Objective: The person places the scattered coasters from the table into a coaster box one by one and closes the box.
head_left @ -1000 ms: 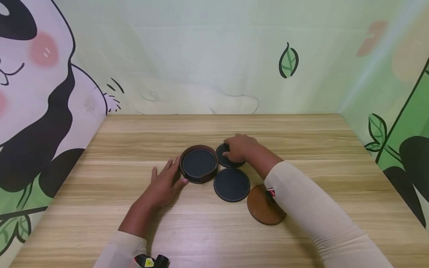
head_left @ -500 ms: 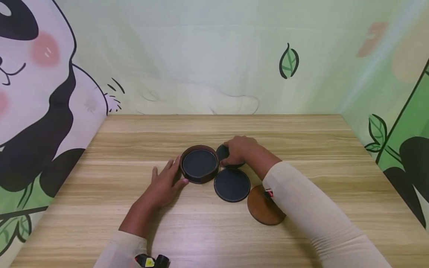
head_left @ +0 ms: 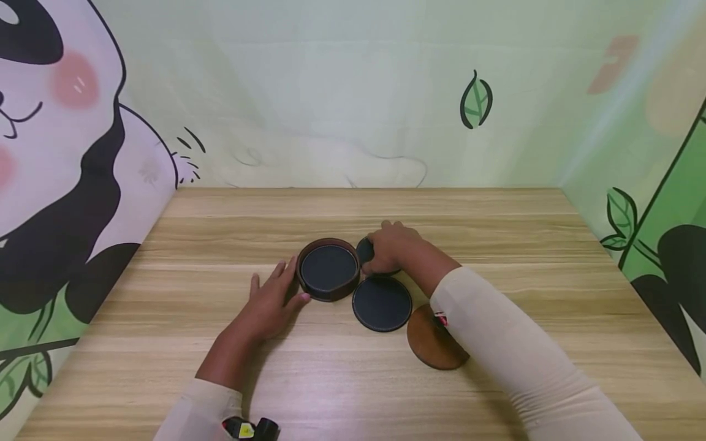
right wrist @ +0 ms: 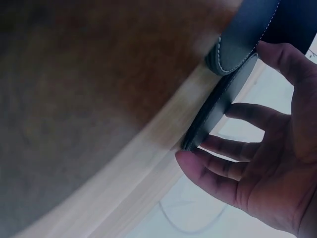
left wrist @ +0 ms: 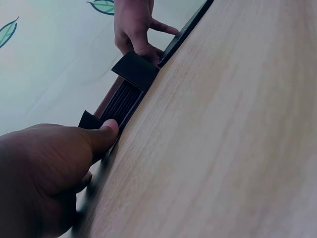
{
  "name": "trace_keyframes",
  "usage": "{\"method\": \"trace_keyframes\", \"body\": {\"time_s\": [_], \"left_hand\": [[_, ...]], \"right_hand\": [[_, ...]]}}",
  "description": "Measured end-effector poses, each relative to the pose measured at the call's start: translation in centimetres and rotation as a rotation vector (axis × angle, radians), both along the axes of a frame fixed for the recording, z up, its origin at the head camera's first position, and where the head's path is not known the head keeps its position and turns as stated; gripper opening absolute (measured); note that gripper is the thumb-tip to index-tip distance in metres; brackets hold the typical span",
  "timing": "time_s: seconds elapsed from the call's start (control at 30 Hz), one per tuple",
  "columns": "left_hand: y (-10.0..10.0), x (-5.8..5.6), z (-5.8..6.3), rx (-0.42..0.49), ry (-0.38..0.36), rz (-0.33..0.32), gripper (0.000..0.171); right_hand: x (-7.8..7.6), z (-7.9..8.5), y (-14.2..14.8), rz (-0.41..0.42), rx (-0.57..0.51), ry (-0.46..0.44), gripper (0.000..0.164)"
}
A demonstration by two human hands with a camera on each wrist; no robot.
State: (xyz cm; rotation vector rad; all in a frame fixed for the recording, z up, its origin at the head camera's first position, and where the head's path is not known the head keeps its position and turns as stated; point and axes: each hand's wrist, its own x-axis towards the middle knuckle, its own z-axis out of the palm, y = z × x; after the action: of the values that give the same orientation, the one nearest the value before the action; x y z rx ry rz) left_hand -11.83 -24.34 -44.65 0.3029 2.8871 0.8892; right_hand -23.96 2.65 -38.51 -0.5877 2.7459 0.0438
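Note:
A round dark holder (head_left: 352,285) with a brown inner rim stands mid-table, a stack of black coasters (head_left: 328,269) inside it. My left hand (head_left: 271,305) rests against its left side, fingers extended and thumb at the front; the left wrist view shows the thumb (left wrist: 110,126) at the front opening, over the stacked edges. To the right of the holder, my right hand (head_left: 393,246) spans a black coaster (head_left: 364,250), partly hidden beneath it. In the right wrist view the thumb and fingers hold this coaster (right wrist: 223,101) by its edges.
Another black coaster (head_left: 382,304) with a stitched rim lies just in front of the right hand. A brown round coaster (head_left: 436,343) lies nearer, partly covered by the right sleeve (head_left: 507,343). Printed walls (head_left: 331,110) border the wooden table (head_left: 331,392).
My right hand has closed in on the far black coaster, its thumb moving left and nearer to the edge by the holder. The left hand and the holder have stayed in place.

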Motion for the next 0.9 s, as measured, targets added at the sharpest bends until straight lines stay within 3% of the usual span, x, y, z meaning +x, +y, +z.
{"method": "trace_keyframes", "body": {"time_s": [0.67, 0.9], "left_hand": [[0.1, 0.1, 0.1, 0.004, -0.012, -0.002, 0.085], [0.1, 0.1, 0.2, 0.006, -0.008, 0.001, 0.084]], "right_hand": [[-0.9, -0.3, 1.0, 0.013, -0.079, -0.08, 0.079], [-1.1, 0.0, 1.6, 0.026, -0.127, -0.063, 0.081]]}}
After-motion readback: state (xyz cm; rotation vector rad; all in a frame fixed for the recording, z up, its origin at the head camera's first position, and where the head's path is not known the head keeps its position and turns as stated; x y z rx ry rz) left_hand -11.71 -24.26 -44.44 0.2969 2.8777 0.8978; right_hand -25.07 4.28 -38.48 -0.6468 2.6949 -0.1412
